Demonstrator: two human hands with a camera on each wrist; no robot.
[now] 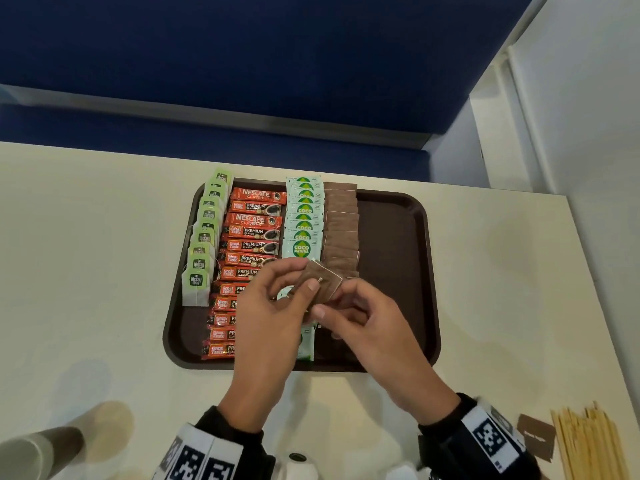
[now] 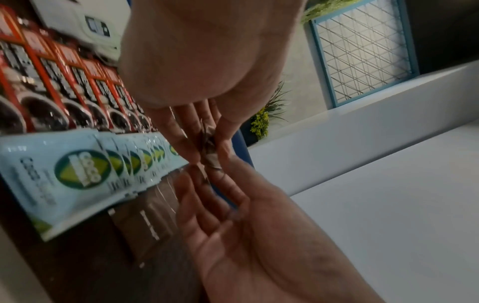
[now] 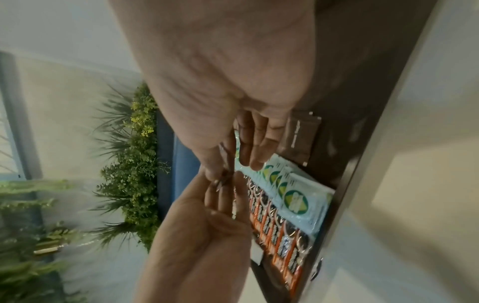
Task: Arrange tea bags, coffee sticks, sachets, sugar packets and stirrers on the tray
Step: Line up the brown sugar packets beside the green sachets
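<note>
A dark brown tray (image 1: 398, 271) carries four rows: green tea bags (image 1: 204, 237), red coffee sticks (image 1: 252, 233), light blue Coco sachets (image 1: 303, 220) and brown sugar packets (image 1: 343, 230). Above the tray's middle, both hands hold a small stack of brown sugar packets (image 1: 323, 280). My left hand (image 1: 294, 284) pinches the stack from the left, thumb on top. My right hand (image 1: 332, 306) pinches its near edge from the right. In the left wrist view the stack (image 2: 211, 156) sits between the left fingertips (image 2: 193, 147). The right wrist view shows the right fingers (image 3: 249, 147) over the sachets (image 3: 295, 203).
Wooden stirrers (image 1: 588, 441) lie on the white table at the near right, with one loose brown packet (image 1: 536, 438) beside them. A paper cup (image 1: 38, 452) stands at the near left. The tray's right third is bare. A blue partition rises behind the table.
</note>
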